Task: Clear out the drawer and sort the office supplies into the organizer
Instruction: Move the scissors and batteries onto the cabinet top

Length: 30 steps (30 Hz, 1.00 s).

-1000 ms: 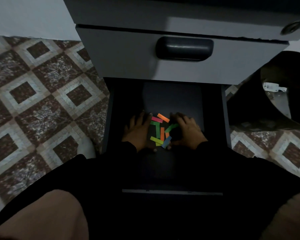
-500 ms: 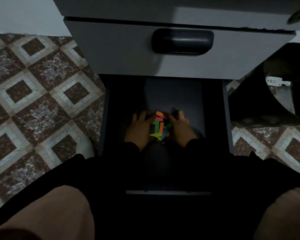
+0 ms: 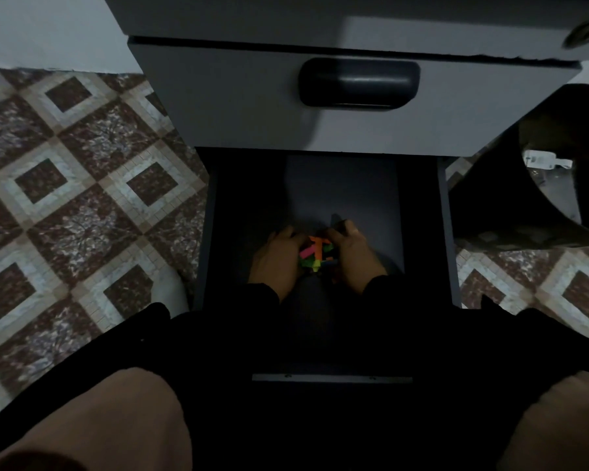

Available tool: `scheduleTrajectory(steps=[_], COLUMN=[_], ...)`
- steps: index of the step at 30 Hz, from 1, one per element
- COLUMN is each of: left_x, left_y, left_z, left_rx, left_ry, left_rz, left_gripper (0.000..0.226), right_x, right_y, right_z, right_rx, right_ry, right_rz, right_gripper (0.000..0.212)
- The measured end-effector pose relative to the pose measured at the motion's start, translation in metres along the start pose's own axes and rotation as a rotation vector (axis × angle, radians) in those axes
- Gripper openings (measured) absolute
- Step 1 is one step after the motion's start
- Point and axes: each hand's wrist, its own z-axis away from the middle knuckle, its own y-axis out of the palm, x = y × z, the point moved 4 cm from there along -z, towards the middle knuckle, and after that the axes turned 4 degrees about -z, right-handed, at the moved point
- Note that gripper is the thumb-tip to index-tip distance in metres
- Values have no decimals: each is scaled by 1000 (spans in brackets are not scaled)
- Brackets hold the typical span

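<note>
The dark bottom drawer [image 3: 340, 185] is pulled out below me. On its floor lies a small heap of coloured paper strips [image 3: 315, 254], orange, pink, green and yellow. My left hand [image 3: 278, 260] cups the heap from the left with curled fingers. My right hand [image 3: 352, 254] cups it from the right, fingers curled over the strips. The two hands squeeze the heap between them, and part of it is hidden under the fingers. No organizer shows in this view.
A grey closed drawer with a dark recessed handle [image 3: 359, 83] hangs over the back of the open one. Patterned floor tiles [image 3: 82, 198] spread to the left. A black bin [image 3: 551, 185] stands at the right. My knees fill the bottom corners.
My hands have slid inward, pushing the scattered strips into a tight heap between them. The camera has shifted slightly.
</note>
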Motion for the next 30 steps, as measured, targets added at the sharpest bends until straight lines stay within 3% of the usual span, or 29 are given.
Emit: scheduleTrajectory(steps=[8, 16, 20, 24, 30], left_x=[-4, -4, 3, 9, 17], left_y=[1, 3, 8, 9, 11], left_z=[2, 3, 1, -3, 1], left_rx=[3, 16, 51, 52, 103], left_ry=[-21, -39, -118, -173, -345], left_rz=[14, 67, 162, 322, 834], left_gripper=[32, 27, 28, 25, 13], right_x=[6, 6, 4, 0, -8], right_y=[-1, 2, 0, -5, -20], right_z=[2, 2, 2, 5, 4], right_rx=[7, 50, 19, 8, 19], right_ry=[5, 8, 49, 70, 213], right_rz=[-76, -33, -47, -34, -52], right_gripper=[64, 45, 25, 23, 28])
